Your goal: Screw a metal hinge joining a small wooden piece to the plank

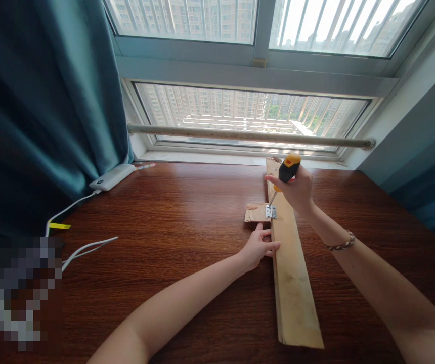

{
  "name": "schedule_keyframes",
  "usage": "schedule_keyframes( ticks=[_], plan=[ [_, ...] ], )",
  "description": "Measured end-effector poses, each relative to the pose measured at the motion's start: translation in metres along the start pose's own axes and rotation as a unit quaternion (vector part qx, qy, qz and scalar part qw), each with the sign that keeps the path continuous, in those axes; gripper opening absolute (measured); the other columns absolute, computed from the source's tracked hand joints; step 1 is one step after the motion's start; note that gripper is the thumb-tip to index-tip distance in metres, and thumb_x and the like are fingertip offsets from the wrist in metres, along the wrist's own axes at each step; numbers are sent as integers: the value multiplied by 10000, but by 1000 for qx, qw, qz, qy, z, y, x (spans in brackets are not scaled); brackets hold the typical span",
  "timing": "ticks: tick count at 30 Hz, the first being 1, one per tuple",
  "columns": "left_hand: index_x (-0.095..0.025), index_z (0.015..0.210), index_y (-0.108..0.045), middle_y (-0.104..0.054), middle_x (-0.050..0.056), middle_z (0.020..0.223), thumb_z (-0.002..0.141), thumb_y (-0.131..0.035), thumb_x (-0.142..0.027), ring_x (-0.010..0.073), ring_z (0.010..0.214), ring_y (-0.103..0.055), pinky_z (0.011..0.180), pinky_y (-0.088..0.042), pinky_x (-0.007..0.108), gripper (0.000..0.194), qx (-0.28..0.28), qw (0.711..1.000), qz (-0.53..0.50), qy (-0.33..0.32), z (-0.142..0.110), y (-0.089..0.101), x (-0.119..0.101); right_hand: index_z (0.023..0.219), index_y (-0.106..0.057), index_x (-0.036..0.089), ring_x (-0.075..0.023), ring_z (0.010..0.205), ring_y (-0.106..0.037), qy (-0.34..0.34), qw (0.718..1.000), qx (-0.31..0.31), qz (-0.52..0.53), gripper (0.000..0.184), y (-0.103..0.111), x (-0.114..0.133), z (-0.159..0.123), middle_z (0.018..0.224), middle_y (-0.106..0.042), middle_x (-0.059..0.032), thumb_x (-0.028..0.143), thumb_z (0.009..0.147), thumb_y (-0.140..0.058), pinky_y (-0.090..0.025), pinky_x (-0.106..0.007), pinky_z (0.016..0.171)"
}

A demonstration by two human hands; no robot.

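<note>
Silver rectangular metal hinge (274,212) bridging the short tan wooden piece (254,214) and long pale wooden board (294,285) could shift if the tilted yellow-and-black screwdriver (289,168), gripped in the right hand (300,191), slips, since the left hand (254,249) merely rests, loosely spread, against the board's edge.

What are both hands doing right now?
Left hand: partly open, touching the long board.
Right hand: closed, holding the screwdriver by its handle.
</note>
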State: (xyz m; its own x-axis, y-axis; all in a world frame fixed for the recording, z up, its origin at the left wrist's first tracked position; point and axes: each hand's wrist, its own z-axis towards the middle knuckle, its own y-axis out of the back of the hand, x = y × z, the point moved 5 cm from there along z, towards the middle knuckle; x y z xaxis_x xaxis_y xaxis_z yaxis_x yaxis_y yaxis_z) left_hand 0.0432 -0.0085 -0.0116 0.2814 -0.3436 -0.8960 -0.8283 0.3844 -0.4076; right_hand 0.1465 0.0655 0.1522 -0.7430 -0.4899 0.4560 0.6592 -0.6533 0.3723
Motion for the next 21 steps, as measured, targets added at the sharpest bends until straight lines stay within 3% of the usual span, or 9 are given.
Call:
schedule_keyframes(
  ticks=[7,16,21],
  plan=[
    [-160,896,-673,-101,56,1419,571,-760,-306,307,1075,-505,831,-511,366,367,17,999,-17,-35,0,0,1,599,-428,187,-95,474,-367,-28,999,-12,23,469,0,-6,-2,542,-455,41,555,526,-709,-350,-253,462],
    [-177,915,-680,31,0,1435,593,-748,-279,329,1129,-461,914,-468,367,345,22,998,-24,-49,-1,-1,-2,607,-428,185,-100,497,-382,-48,998,-24,35,446,4,-5,-1,559,-461,40,526,552,-711,-343,-254,491],
    [-177,924,-681,-10,9,1438,589,-750,-296,349,1136,-449,931,-453,385,362,22,998,-33,-51,-2,-3,-3,592,-410,186,-93,489,-350,-49,998,-13,26,459,3,-6,-1,540,-438,47,526,544,-715,-328,-252,489]
  ],
)
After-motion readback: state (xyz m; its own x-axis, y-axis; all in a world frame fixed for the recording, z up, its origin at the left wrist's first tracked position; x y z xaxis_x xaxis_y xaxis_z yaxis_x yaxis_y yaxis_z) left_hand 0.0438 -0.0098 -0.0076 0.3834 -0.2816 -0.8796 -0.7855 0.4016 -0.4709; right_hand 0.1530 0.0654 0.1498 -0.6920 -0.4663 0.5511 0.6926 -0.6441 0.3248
